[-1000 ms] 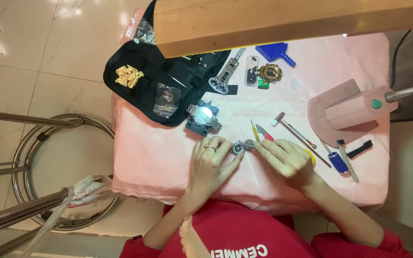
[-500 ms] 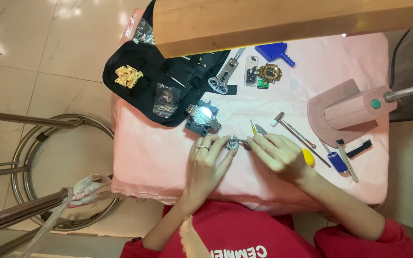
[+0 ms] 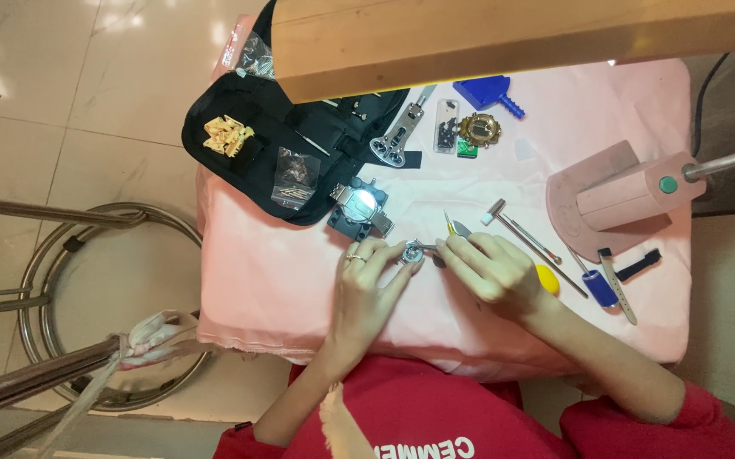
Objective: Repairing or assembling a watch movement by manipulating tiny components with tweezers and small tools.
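Note:
A small round silver watch case (image 3: pixel 408 252) lies on the pink tablecloth (image 3: pixel 282 280), pinched by the fingertips of my left hand (image 3: pixel 367 289), which wears a ring. My right hand (image 3: pixel 490 272) holds a thin metal tool (image 3: pixel 428 247) whose tip meets the case; a yellow handle end (image 3: pixel 547 279) shows behind the palm. A watch on a black holder block (image 3: pixel 360 208) sits just beyond my left fingers. Yellow-tipped tweezers (image 3: pixel 452 224) lie just beyond my right hand.
A black tool roll (image 3: pixel 257 161) with small bagged parts lies at the far left. A small hammer (image 3: pixel 520 234), a blue-handled tool (image 3: pixel 601 285), a case wrench (image 3: pixel 397 140), a blue plastic tool (image 3: pixel 486 89) and a pink lamp base (image 3: pixel 605 200) surround the hands. A wooden shelf (image 3: pixel 486 34) overhangs the far edge.
Both hands with the watch case have shifted slightly away from me, toward the holder block. The right hand's tool tip has closed onto the case.

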